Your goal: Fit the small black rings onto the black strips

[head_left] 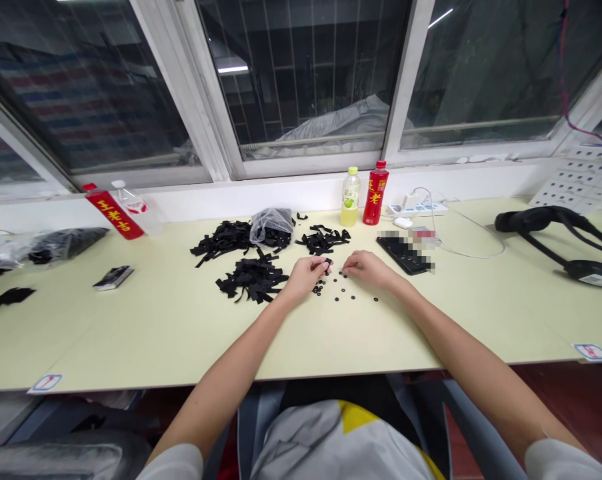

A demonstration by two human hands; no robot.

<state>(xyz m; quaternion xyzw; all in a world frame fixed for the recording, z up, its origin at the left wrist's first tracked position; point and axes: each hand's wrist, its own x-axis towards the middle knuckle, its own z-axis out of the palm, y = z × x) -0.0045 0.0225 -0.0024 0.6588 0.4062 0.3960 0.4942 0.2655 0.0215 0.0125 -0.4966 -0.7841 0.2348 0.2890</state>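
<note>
here, your left hand [305,275] pinches a black piece [328,263]; your right hand [365,268] is beside small black discs [353,297] on the counter [181,333], its grip indiscernible.

A pale grey top [305,443] with short sleeves [178,465] bears a yellow patch [355,417].

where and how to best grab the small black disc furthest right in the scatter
Pinch the disc by its outer rim, probably from above with the right hand, the nearer one. It appears to lie flat on the table, leaving only a thin edge to hold, and sits apart from the other discs.
</note>
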